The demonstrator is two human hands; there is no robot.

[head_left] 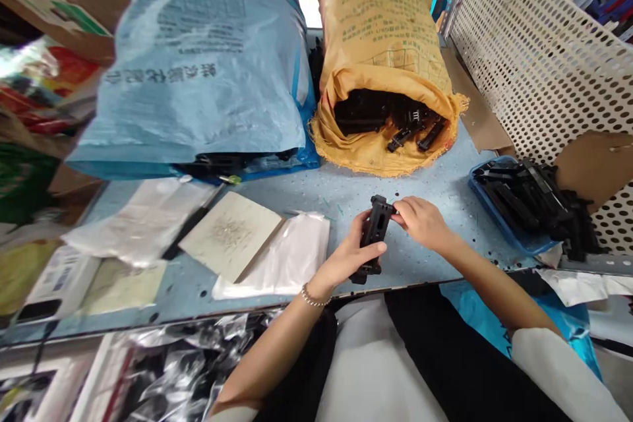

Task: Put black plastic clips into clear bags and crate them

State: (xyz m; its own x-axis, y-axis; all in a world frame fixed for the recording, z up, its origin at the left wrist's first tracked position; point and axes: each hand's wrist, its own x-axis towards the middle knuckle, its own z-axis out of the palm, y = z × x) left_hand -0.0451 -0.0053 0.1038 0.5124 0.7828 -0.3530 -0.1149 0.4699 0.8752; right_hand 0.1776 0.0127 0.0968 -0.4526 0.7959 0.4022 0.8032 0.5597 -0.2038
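Note:
My left hand is wrapped round a long black plastic part, which it holds tilted above the front of the blue table. A slot runs along the part's face, and its ends are wider blocks. At the part's upper right edge, the fingers of my right hand are pinched together. Whatever lies between those fingertips, if anything, is too small to make out. Beyond the hands, a yellow woven sack lies with its mouth toward me, showing similar black parts inside.
A big blue sack stands at the back left. Left of my hands are a pale square board and white plastic bags. On the right, a blue tray is heaped with black parts, beside a perforated panel.

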